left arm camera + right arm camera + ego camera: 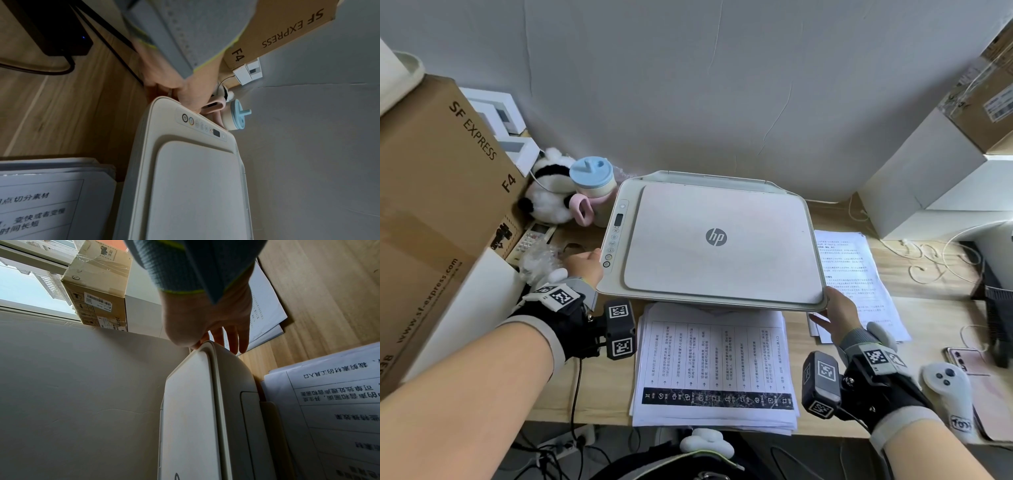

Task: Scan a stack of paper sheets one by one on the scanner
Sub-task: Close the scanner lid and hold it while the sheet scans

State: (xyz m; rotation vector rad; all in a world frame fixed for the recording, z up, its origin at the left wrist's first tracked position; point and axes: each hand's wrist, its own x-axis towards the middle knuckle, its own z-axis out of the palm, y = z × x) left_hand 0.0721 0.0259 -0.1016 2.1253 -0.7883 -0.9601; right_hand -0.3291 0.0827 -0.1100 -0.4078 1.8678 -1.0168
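Observation:
A white HP scanner [715,240] stands mid-desk with its lid down. My left hand [585,262] rests against its front left corner beside the button panel [202,126]; the left wrist view shows the left hand [185,95] touching that edge. My right hand [832,308] is at the front right corner. In the right wrist view the right hand [220,339] has its thumb on the lid's rim and straight fingers [234,340] down the scanner's [189,410] side. A stack of printed sheets [714,366] lies in front of the scanner. A second pile of sheets [856,274] lies to its right.
A large SF Express carton [438,205] crowds the left side, with a panda plush [551,192] and a blue-lidded cup [594,185] behind my left hand. White boxes [928,178] and cables [928,260] sit at the right. A white controller [948,394] lies near my right wrist.

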